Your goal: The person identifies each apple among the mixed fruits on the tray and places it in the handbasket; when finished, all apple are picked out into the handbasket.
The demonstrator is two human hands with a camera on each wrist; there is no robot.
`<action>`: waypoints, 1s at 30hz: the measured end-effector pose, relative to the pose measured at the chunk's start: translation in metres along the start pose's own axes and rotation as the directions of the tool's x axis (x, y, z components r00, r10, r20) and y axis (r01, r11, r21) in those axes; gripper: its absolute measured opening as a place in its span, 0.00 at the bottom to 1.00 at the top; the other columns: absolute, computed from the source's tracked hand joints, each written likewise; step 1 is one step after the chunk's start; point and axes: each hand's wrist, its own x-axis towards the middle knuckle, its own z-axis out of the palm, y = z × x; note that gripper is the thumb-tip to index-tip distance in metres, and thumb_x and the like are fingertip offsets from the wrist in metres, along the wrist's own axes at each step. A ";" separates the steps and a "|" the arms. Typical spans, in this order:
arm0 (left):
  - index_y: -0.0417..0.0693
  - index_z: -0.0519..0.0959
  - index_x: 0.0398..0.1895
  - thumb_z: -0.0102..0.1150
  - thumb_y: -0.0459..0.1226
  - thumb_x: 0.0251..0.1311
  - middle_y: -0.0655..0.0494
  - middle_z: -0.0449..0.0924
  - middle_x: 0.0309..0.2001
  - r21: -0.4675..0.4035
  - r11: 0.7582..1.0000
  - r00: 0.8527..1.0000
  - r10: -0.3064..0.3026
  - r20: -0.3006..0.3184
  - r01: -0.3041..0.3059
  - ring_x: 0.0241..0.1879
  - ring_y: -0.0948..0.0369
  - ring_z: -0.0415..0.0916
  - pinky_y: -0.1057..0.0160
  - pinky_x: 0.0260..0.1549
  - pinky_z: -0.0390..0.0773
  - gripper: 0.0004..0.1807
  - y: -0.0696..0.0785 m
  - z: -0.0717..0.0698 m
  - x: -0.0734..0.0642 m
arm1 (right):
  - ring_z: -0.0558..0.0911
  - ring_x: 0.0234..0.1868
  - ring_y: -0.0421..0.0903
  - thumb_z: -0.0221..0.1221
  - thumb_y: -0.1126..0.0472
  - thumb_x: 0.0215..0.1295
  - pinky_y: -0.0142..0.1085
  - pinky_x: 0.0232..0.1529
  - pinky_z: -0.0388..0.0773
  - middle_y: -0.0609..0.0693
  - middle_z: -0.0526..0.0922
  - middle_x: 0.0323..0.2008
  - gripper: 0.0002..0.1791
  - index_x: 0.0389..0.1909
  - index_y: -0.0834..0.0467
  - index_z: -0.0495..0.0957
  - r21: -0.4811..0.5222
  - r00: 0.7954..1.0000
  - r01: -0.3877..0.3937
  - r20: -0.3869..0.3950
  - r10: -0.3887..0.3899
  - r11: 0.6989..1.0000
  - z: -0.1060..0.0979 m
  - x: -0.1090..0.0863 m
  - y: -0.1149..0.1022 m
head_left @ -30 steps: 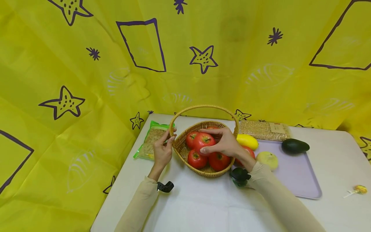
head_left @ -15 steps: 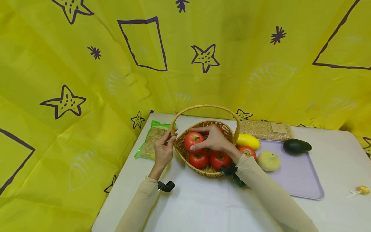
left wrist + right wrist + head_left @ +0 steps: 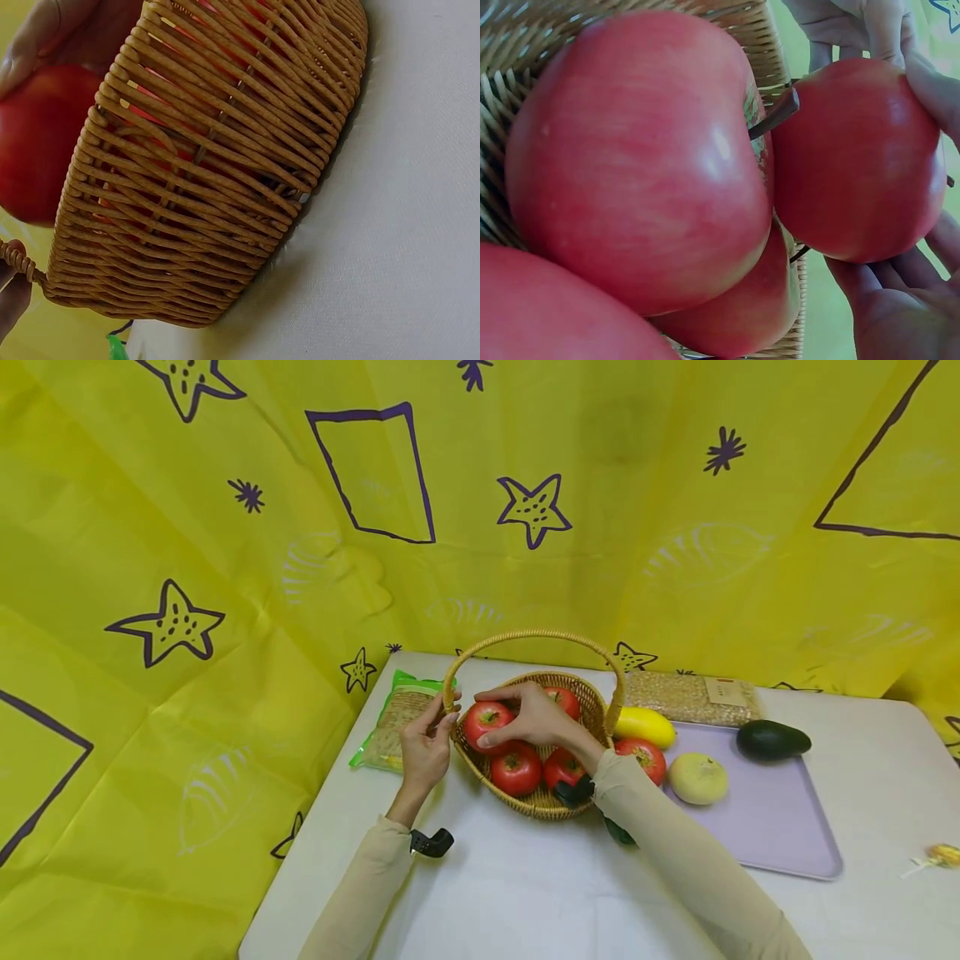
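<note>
A wicker basket (image 3: 543, 812) with a tall arched handle (image 3: 536, 633) stands on the table, red apples (image 3: 516, 770) inside it. My left hand (image 3: 425, 750) pinches the handle's left foot between thumb and fingers. Over the basket's left side, my right hand (image 3: 531, 714) grips a red apple (image 3: 483, 718), thumb on the near side and fingers behind. In the left wrist view this apple (image 3: 37, 146) shows above the woven rim, and the handle end (image 3: 19, 262) is between the left fingers. The right wrist view shows other apples (image 3: 645, 157) close up.
A lilac tray (image 3: 817, 835) on the right holds a red apple (image 3: 641, 758), a pale yellow round fruit (image 3: 697, 778) and an avocado (image 3: 772, 740). A yellow fruit (image 3: 645, 727) and a grain bag (image 3: 690, 697) lie behind. A green-edged packet (image 3: 393, 722) lies left, a lollipop (image 3: 941, 855) far right.
My right hand has carried its apple leftward across the basket and slightly down, toward the left rim. An apple at the back has come into view. My left hand stays on the handle.
</note>
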 end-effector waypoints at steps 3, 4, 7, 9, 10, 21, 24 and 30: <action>0.33 0.79 0.68 0.61 0.22 0.70 0.27 0.85 0.54 -0.009 1.000 1.000 -0.001 0.002 0.001 0.49 0.34 0.87 0.75 0.45 0.86 0.23 0.000 0.001 0.000 | 0.87 0.56 0.49 0.82 0.51 0.52 0.44 0.57 0.86 0.55 0.87 0.61 0.41 0.69 0.55 0.81 -0.021 1.000 0.004 0.010 -0.004 1.000 0.001 0.003 -0.002; 0.33 0.79 0.68 0.61 0.22 0.70 0.27 0.85 0.54 -0.010 1.000 1.000 -0.002 0.001 0.002 0.49 0.34 0.87 0.74 0.45 0.86 0.23 0.000 0.001 0.000 | 0.87 0.56 0.49 0.82 0.51 0.52 0.44 0.57 0.86 0.55 0.87 0.61 0.41 0.69 0.55 0.81 -0.030 1.000 0.007 0.013 -0.006 1.000 0.002 0.004 -0.002; 0.32 0.79 0.67 0.61 0.22 0.70 0.27 0.85 0.53 -0.008 1.000 1.000 0.002 -0.001 -0.002 0.48 0.34 0.87 0.75 0.44 0.86 0.23 -0.001 0.002 0.000 | 0.86 0.57 0.50 0.81 0.52 0.53 0.46 0.60 0.85 0.54 0.86 0.62 0.41 0.69 0.55 0.81 -0.063 0.999 0.019 0.032 -0.017 0.998 0.005 0.007 -0.003; 0.31 0.79 0.67 0.62 0.22 0.70 0.27 0.85 0.53 -0.003 1.000 1.000 0.006 -0.003 -0.006 0.48 0.34 0.87 0.75 0.44 0.86 0.22 -0.001 0.002 0.000 | 0.84 0.61 0.52 0.81 0.52 0.53 0.47 0.63 0.83 0.55 0.86 0.63 0.41 0.69 0.57 0.80 -0.074 0.999 0.036 0.041 -0.034 0.997 0.007 0.008 -0.003; 0.31 0.79 0.67 0.62 0.22 0.70 0.27 0.86 0.53 0.003 1.000 1.000 0.007 -0.004 -0.007 0.48 0.34 0.87 0.76 0.44 0.86 0.22 -0.002 0.002 0.000 | 0.83 0.62 0.52 0.81 0.52 0.53 0.48 0.65 0.82 0.54 0.85 0.64 0.41 0.69 0.57 0.80 -0.076 0.998 0.045 0.043 -0.042 0.996 0.008 0.009 -0.003; 0.32 0.80 0.66 0.62 0.23 0.70 0.30 0.86 0.53 0.015 1.000 1.000 0.001 0.004 -0.001 0.49 0.35 0.88 0.77 0.45 0.85 0.22 0.000 0.000 -0.001 | 0.83 0.62 0.54 0.82 0.52 0.53 0.50 0.65 0.82 0.54 0.86 0.63 0.38 0.67 0.57 0.82 -0.105 0.998 0.035 0.056 -0.029 0.994 0.009 0.015 0.001; 0.32 0.80 0.66 0.62 0.23 0.70 0.30 0.86 0.53 0.016 1.000 1.000 -0.002 0.007 0.002 0.48 0.36 0.88 0.77 0.46 0.85 0.22 -0.001 -0.001 -0.001 | 0.83 0.62 0.53 0.81 0.52 0.54 0.50 0.65 0.81 0.54 0.86 0.63 0.38 0.66 0.58 0.83 -0.111 0.997 0.047 0.062 -0.040 0.993 0.008 0.015 0.003; 0.33 0.80 0.67 0.61 0.23 0.71 0.31 0.87 0.54 0.018 1.000 1.000 -0.008 0.011 0.008 0.49 0.37 0.88 0.77 0.45 0.85 0.22 -0.002 -0.001 0.000 | 0.83 0.62 0.53 0.82 0.54 0.53 0.50 0.65 0.81 0.55 0.87 0.62 0.37 0.65 0.58 0.84 -0.119 0.996 0.061 0.071 -0.053 0.991 0.006 0.017 0.004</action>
